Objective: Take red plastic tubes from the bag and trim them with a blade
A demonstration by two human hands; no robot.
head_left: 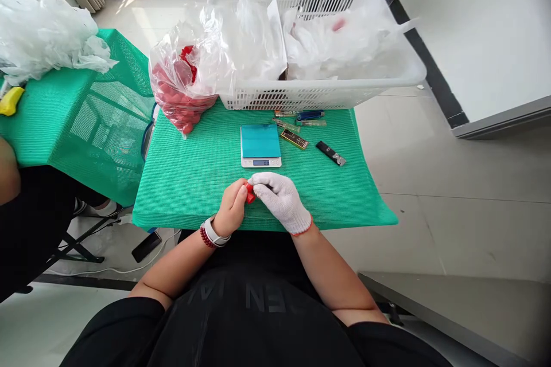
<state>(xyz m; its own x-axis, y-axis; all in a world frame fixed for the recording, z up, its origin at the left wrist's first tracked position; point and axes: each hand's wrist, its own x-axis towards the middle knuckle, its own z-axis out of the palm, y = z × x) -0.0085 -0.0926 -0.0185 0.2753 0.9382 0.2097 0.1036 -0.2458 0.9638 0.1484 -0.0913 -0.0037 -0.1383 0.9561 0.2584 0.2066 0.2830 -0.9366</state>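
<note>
A small red piece (250, 194), its exact kind too small to make out, is pinched between both hands above the front part of the green-covered table. My left hand (231, 207), bare with a watch and a beaded bracelet at the wrist, grips it from the left. From the right, my right hand (279, 198), in a white knit glove, closes its fingertips on the same piece. Just beyond the hands lies a digital scale (260, 146) with a blue top, its display near 0.0. A clear plastic bag (183, 92) full of red pieces slumps at the table's back left.
A white plastic basket (322, 89) holding clear bags stands at the back. Cutter blade packs (310, 123), a blue lighter-like item (310, 115) and a black utility knife (330, 153) lie right of the scale. Left, another green-covered table (64, 109) carries plastic bags; a person sits there.
</note>
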